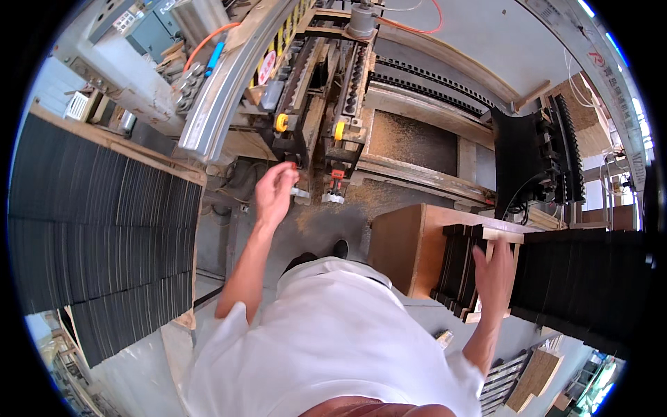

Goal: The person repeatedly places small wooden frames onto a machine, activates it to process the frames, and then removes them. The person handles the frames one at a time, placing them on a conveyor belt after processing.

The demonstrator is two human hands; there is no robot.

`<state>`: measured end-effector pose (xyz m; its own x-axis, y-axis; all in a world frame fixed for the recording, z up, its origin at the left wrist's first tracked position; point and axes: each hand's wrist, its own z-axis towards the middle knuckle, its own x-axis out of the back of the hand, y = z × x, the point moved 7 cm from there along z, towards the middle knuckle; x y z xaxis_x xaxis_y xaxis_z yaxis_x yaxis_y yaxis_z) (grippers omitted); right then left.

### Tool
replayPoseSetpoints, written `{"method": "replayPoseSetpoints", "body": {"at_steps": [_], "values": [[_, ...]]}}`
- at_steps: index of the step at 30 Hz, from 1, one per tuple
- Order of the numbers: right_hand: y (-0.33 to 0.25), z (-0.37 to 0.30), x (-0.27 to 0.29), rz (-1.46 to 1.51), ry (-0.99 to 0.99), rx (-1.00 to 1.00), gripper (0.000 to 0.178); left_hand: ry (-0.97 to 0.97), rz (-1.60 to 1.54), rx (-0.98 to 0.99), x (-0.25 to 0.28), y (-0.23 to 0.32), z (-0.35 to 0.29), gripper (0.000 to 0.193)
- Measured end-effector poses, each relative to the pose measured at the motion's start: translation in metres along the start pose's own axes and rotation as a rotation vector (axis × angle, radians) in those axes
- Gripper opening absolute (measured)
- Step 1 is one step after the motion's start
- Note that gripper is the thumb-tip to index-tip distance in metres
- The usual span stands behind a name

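My left hand (274, 194) is raised in front of the near ends of the machine's two long rails, its fingers loosely bent and nothing visible in them. Just beyond it are a red clamp part and a white foot at one rail end; a matching red clamp (337, 175) sits on the other rail. On the right, my right hand (494, 274) hovers over or touches a short stack of black strips (458, 267) with pale wooden edges; contact cannot be made out. Its fingers are stretched out and the thumb stands apart, slightly blurred.
Rows of black panels (104, 215) fill a rack at left. More black panels (580, 285) stand at far right, beside a brown box-like table (396, 247). Yellow knobs (281, 123) mark the rails. Sawdust (413, 142) covers the machine bed and spills on the floor.
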<state>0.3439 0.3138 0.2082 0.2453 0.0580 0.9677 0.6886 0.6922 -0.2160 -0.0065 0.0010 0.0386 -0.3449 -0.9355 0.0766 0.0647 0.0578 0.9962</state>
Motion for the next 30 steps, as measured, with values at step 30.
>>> {"method": "replayPoseSetpoints", "body": {"at_steps": [30], "values": [[-0.157, 0.217, -0.065, 0.354, 0.051, 0.406, 0.029, 0.225, -0.747, 0.496, -0.149, -0.090, 0.389, 0.048]]}}
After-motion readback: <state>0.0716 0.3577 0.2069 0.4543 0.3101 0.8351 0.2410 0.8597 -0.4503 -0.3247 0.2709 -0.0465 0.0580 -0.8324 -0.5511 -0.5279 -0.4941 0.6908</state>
